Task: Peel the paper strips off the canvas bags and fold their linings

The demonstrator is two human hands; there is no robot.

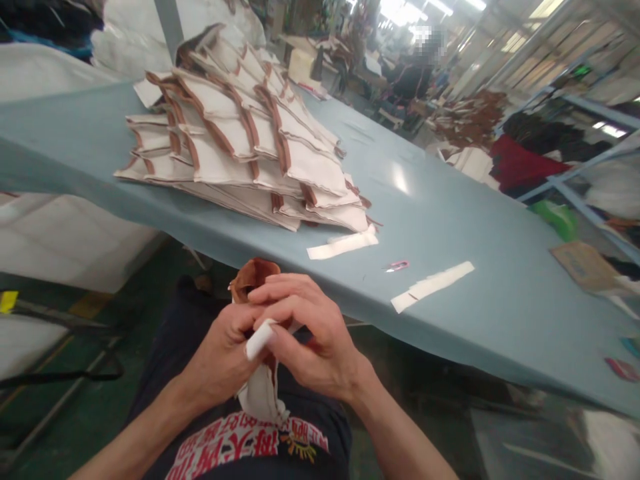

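Both hands meet above my lap, at the near edge of the table. My left hand [225,347] is closed around a brown-and-white sewn fabric piece [260,393], whose white end hangs down below the fingers. Its brown end [255,273] sticks up in an open fold behind the knuckles. A small white tab [259,340] shows between the hands. My right hand [310,333] has its thumb against the tab and its fingers bent over the same piece. The fingertips partly hide what lies between them.
A large stack of white fabric pieces with brown edging [225,140] lies on the blue-green table [450,220]. Near it are white strips [433,287] and small thread snips [397,266]. Shelving with fabric [525,160] stands at right. A person [410,80] sits far back.
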